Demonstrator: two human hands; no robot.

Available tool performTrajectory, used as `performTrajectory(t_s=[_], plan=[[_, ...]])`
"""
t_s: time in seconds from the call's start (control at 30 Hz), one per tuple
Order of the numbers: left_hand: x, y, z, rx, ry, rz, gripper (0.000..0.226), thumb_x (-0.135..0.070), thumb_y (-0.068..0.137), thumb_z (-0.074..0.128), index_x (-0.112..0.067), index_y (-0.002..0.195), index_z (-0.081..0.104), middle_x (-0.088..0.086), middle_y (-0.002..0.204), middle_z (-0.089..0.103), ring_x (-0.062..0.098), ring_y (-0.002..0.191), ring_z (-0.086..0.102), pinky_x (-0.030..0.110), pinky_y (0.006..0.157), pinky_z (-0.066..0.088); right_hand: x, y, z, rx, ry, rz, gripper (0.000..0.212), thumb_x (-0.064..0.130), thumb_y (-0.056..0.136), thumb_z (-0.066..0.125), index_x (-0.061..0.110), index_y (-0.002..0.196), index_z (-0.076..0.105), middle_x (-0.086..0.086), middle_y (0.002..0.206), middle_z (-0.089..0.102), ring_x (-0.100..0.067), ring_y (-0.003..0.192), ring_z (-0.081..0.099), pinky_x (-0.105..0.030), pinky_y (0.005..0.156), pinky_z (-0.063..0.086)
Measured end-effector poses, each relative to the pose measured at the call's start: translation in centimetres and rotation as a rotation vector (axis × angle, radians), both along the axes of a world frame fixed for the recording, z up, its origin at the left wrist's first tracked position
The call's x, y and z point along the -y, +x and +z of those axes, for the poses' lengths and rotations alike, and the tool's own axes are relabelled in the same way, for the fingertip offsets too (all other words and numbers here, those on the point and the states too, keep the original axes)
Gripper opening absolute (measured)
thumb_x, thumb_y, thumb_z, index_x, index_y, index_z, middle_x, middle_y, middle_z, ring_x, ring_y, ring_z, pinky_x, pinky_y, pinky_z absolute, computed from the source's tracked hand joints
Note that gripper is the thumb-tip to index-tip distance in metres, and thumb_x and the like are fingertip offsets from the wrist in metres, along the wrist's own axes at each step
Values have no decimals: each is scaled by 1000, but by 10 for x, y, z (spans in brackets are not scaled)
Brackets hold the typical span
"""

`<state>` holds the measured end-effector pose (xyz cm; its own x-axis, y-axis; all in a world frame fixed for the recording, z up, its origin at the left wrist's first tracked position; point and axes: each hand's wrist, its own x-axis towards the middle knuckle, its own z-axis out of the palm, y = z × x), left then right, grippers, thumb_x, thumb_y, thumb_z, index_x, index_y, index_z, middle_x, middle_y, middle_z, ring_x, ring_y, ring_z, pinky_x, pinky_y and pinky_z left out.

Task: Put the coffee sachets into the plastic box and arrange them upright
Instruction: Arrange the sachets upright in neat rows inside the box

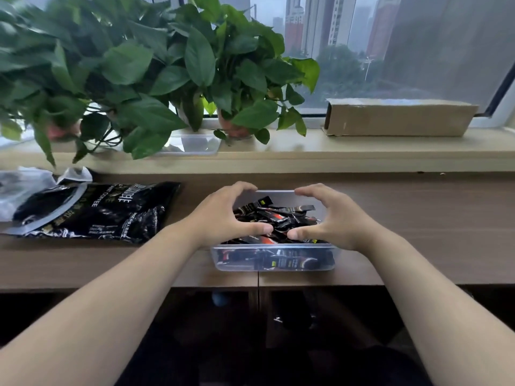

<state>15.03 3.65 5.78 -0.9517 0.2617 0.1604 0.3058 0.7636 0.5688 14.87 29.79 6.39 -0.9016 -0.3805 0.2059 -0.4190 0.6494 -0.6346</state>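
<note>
Brown wood-grain desk (418, 218), seam down the middle at the front edge. Clear plastic box (220, 257) sits over the seam, heaped with coffee sachets (278, 217). Left: black instant-coffee bag (111, 213), lying flat, torn open. Crumpled plastic wrap (19, 188) touching its far-left end.

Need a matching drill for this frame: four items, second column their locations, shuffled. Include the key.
1. coffee sachets
2. black coffee bag
3. cardboard box
4. clear tray

A. on the windowsill, right of the plants
B. heaped in the plastic box
C. flat on the desk, left of the plastic box
D. on the windowsill, under the plant leaves

Pairs: 1-B, 2-C, 3-A, 4-D
</note>
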Motion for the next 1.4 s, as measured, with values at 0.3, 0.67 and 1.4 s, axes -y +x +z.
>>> performTrajectory(t_s=[0.3, 0.67, 1.4], plan=[[0, 1, 0, 27, 48, 10, 85, -71, 63, 77, -38, 136, 48, -9, 144, 53, 14, 131, 47, 31, 100, 39, 2, 1, 0, -13, 62, -27, 103, 52, 62, 87, 26, 150, 40, 9, 155, 39, -5, 142, 32, -16, 108, 21], [2, 0, -2, 25, 55, -24, 101, -78, 52, 77, -38, 139, 46, -12, 143, 51, 11, 130, 47, 36, 107, 42, 5, 2, 2, 2, 152, -94, 111, 63, 55, 85, 28, 150, 39, 11, 155, 38, -5, 143, 30, -22, 114, 22], [8, -2, -3, 11, 79, -54, 105, -82, 51, 75, -46, 143, 39, -20, 141, 48, 6, 130, 45, 29, 105, 40, 17, 1, 8, 70, 68, -179, 99, 78, 58, 64, 38, 146, 42, 21, 152, 40, 11, 136, 23, -17, 108, 21]])
